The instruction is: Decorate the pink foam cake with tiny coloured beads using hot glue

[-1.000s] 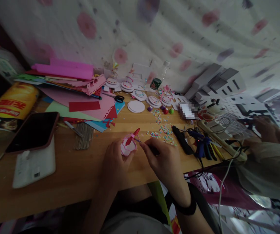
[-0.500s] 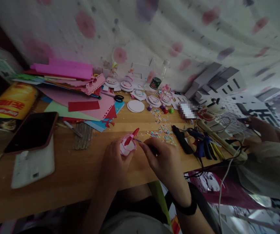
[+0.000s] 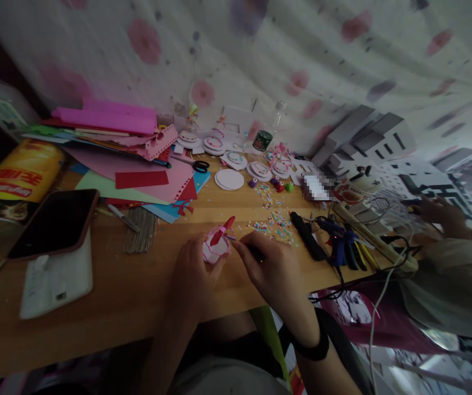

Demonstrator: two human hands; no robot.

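Observation:
Near the front of the wooden table, my left hand (image 3: 195,269) grips a small white round piece with a pink edge (image 3: 215,252). A red pointed strip (image 3: 228,223) rises from the piece's upper part. My right hand (image 3: 267,260), with a black band at the wrist, pinches a thin dark tool (image 3: 232,238). The tool's tip reaches the piece beside the red strip; whether it touches is too small to tell.
Behind lie coloured papers (image 3: 153,186), black scissors (image 3: 200,166), white discs (image 3: 229,179) and scattered beads (image 3: 279,219). At right are a glue gun (image 3: 337,241), pliers (image 3: 359,255), a power strip (image 3: 376,236) and another person's hand (image 3: 445,214). A phone (image 3: 55,222) is at left.
My right hand has moved slightly left, with the tool closer over the white piece. The other person's hand at right has shifted. My left hand has barely moved.

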